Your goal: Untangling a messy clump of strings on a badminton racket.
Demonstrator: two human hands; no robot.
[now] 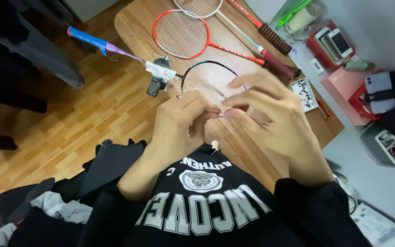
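Head view: looking down on two bare hands working at a black-framed racket lying on a wooden table.
Left hand: curling closed, fingertips pinching a thin pale string near the frame.
Right hand: hovering over the racket head, fingers bent and pinching the same string from the other side.
Doing it well: keeping the string taut between both pinches seems wise, so it is not slipping or kinking.
Racket position: directly under the hands, its blue-and-purple handle pointing away to the left.
Nearby: two red rackets lying further up the table.
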